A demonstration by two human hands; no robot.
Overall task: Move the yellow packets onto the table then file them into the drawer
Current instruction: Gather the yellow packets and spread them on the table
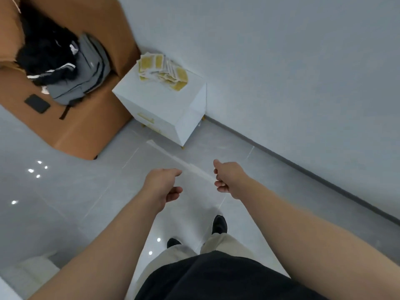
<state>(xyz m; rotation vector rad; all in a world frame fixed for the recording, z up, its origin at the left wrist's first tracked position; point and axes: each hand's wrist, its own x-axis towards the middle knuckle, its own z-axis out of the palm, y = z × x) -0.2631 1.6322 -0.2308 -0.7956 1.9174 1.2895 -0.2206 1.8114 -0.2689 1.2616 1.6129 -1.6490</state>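
Note:
Several yellow packets lie in a loose spread on the top of a small white bedside table, near its back edge. The table has drawers with gold handles on its front, and they look closed. My left hand and my right hand are stretched out in front of me over the floor, well short of the table. Both hands hold nothing, and their fingers hang loosely curled.
A brown bed or sofa stands left of the table, carrying a grey backpack, black clothing and a small black item. A grey wall runs behind and to the right. Glossy grey floor tiles lie below.

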